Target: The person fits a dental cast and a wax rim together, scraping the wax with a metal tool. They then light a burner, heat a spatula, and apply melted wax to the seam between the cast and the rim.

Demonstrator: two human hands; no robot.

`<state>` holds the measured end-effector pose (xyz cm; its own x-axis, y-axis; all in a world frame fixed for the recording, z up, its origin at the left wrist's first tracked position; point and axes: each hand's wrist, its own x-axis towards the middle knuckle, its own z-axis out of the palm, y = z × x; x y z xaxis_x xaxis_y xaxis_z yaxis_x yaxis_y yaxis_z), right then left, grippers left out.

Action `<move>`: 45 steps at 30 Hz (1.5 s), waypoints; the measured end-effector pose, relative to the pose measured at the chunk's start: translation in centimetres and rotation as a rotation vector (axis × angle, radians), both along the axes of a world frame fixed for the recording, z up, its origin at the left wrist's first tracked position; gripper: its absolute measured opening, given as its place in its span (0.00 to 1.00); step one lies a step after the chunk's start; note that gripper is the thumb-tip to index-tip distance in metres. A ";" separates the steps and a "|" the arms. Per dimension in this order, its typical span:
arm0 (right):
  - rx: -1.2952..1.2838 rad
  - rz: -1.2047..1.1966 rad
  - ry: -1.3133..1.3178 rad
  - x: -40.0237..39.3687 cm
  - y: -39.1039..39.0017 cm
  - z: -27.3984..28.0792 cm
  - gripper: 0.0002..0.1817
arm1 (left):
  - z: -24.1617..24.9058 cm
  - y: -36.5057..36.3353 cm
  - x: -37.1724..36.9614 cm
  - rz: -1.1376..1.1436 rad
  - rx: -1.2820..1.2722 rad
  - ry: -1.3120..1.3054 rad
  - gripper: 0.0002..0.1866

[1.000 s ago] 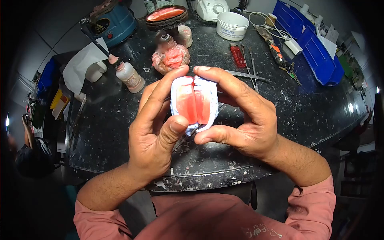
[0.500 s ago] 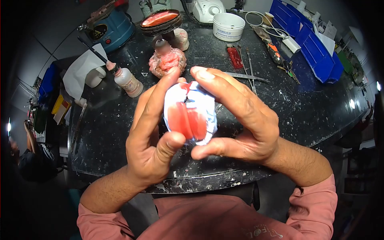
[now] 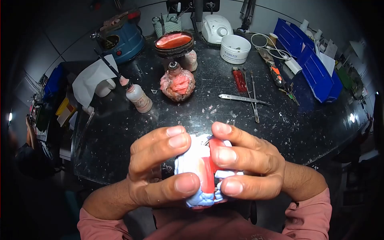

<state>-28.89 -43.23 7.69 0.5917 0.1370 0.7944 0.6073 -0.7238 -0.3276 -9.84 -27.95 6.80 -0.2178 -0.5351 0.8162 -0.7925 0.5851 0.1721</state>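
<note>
Between both hands sits a pale blue and white dental cast [image 3: 187, 162] with red wax [image 3: 208, 172] on its surface. My left hand [image 3: 156, 170] grips its left side, fingertips pressed to the white part. My right hand [image 3: 258, 166] closes round the right side, with its fingers lying over some of the red wax. A dark gap shows near the cast's lower right. The palms and the cast's underside are hidden. The cast is held in front of my body, near the bench's front edge.
A wax-crusted burner [image 3: 178, 86] stands beyond the hands, by a bowl of red wax [image 3: 176, 43]. A bottle with a brush [image 3: 139, 99] is left. Metal tools [image 3: 242, 98] and a red-handled tool [image 3: 240, 79] lie right. Behind are a white tub [image 3: 235, 54] and blue bins [image 3: 316, 66].
The cast has come lower and closer to my body and has turned. My right fingers now lie over its face. The view has tilted upward, showing more of the bench's back.
</note>
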 end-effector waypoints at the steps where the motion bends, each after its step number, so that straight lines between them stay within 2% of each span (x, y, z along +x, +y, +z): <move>1: -0.003 0.000 -0.001 0.1 0.0 0.0 0.32 | 0.0 0.0 -0.1 0.000 -0.003 -0.001 0.36; 4: -0.105 0.047 -0.086 0.2 -0.1 -0.1 0.31 | -0.1 -0.5 -1.1 -0.010 0.046 0.189 0.34; 9: 0.046 0.169 -0.017 -0.3 -0.2 0.0 0.31 | -0.7 -0.6 -0.7 -0.030 -0.057 0.124 0.32; 13: -0.017 0.100 -0.017 -0.4 -0.2 0.3 0.30 | -0.5 -0.4 -0.8 -0.024 -0.015 0.177 0.33; 16: 0.082 -0.014 0.103 -0.9 0.0 1.1 0.31 | -0.4 -0.4 -0.9 -0.032 -0.016 0.174 0.34; 17: 0.065 -0.011 0.057 -0.7 -0.1 0.7 0.31 | 0.1 0.6 -1.2 -0.017 0.163 0.203 0.27; 21: 0.047 -0.005 -0.013 -0.3 -0.2 0.2 0.31 | -0.5 0.6 -1.0 -0.041 0.156 0.218 0.25; 24: 0.059 0.011 -0.019 -0.2 -0.3 0.1 0.31 | -0.5 0.6 -1.0 -0.043 0.176 0.251 0.27; 25: 0.061 0.012 -0.018 0.1 -0.2 0.1 0.31 | -0.4 0.4 -0.8 -0.023 0.137 0.180 0.29; 27: 0.112 -0.035 -0.175 0.8 0.1 -0.2 0.21 | -0.3 0.0 -0.7 0.001 0.100 0.111 0.32; 30: 0.148 -0.069 -0.160 0.9 0.3 -0.3 0.21 | -0.2 -0.4 -0.7 -0.009 0.002 0.180 0.35; 32: 0.145 -0.064 -0.167 0.7 -0.1 -0.3 0.20 | 0.0 0.0 0.0 0.004 0.122 0.000 0.52; 34: 0.034 -0.013 0.007 -0.1 -0.7 0.1 0.35 | -0.1 -0.1 -0.1 -0.006 0.124 0.003 0.51; 35: 0.035 -0.012 0.008 0.1 -0.5 0.0 0.35 | -0.3 -0.4 -0.4 -0.016 0.070 0.088 0.43; 36: 0.088 -0.048 -0.063 0.5 0.0 -0.1 0.28 | -0.5 -0.6 -0.6 -0.026 0.016 0.173 0.36; 37: 0.141 -0.085 -0.135 0.7 0.2 -0.3 0.23 | -0.6 -0.6 -0.7 -0.025 0.017 0.174 0.36; 38: 0.142 -0.084 -0.133 0.7 0.2 -0.4 0.23 | -0.6 -0.6 -0.7 -0.017 0.026 0.184 0.36; 42: 0.088 -0.153 -0.143 1.1 0.0 -0.7 0.26 | -1.2 -0.7 -1.0 0.002 0.037 0.218 0.39; 45: 0.184 -0.131 -0.166 1.4 0.3 -0.7 0.32 | -1.9 -0.9 -1.3 0.011 0.054 0.271 0.41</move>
<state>-27.52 -42.91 6.99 0.4543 -0.0880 0.8865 0.5690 -0.7370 -0.3647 -11.11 -28.81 4.88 0.0105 -0.5803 0.8143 -0.7194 0.5612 0.4092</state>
